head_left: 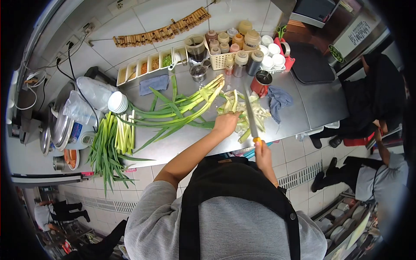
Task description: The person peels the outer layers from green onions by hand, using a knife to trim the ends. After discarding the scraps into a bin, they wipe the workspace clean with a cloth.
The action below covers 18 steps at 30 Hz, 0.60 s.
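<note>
My right hand is closed round the yellow handle of a long knife, its blade pointing to the back of the counter. Close to the blade, my left hand has its fingers curled onto a leek piece, partly hidden under them. Around both lies a heap of pale leek trimmings. Long leeks stretch across the counter to the left of the heap. Further left are a bundle of trimmed white stalks and a pile of green leaves hanging over the front edge.
A red mug and blue cloth sit right of the heap. Behind are a basket of sauce bottles and several condiment trays. White bowls stand left. Other people are on the right and lower left.
</note>
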Each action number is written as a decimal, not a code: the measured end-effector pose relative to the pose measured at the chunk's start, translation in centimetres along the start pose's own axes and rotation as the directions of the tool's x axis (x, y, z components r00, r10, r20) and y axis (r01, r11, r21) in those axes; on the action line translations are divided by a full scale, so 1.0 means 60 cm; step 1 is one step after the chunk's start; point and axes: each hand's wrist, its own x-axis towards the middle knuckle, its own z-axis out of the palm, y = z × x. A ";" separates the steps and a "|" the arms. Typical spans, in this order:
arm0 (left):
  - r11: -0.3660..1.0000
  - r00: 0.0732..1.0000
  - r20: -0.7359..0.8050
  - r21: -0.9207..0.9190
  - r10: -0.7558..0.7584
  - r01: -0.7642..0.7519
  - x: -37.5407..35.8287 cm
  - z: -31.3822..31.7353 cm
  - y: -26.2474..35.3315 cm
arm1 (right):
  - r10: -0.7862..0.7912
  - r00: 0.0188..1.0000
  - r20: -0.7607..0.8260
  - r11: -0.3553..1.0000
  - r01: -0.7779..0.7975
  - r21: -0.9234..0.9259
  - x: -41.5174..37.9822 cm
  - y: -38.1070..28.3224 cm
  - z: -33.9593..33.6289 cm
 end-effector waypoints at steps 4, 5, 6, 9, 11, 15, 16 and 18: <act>0.997 0.999 -0.030 0.073 0.035 -0.033 0.003 0.009 0.000 | -0.025 0.999 0.044 0.994 0.029 -0.102 -0.001 -0.013 0.013; 0.997 0.999 -0.031 0.074 0.033 -0.031 0.001 0.010 -0.001 | -0.025 0.999 0.045 0.993 0.030 -0.118 0.000 -0.017 0.012; 0.996 0.998 -0.039 0.077 0.043 -0.040 0.000 0.006 0.002 | -0.027 0.999 0.046 0.990 0.033 -0.135 0.002 -0.020 0.012; 0.995 0.992 -0.076 0.023 0.097 -0.096 -0.016 -0.021 0.020 | -0.071 0.997 0.022 0.978 0.074 -0.195 0.027 -0.006 0.032; 0.990 0.984 -0.114 -0.032 0.135 -0.140 -0.025 -0.068 0.038 | -0.032 0.999 0.019 0.985 0.035 -0.169 0.045 -0.011 0.039; 0.825 0.896 -0.361 -0.566 -0.257 0.008 -0.039 -0.227 0.009 | 0.007 1.000 0.017 0.995 -0.006 -0.095 0.059 -0.035 0.037; 0.616 0.880 -0.368 -0.779 -0.301 -0.115 -0.044 -0.287 -0.006 | 0.029 0.999 0.025 0.997 -0.027 -0.072 0.061 -0.035 0.036; 0.590 0.761 -0.564 -0.747 -0.320 -0.306 -0.063 -0.409 -0.014 | 0.043 0.997 0.065 0.996 -0.038 -0.080 0.063 -0.022 0.041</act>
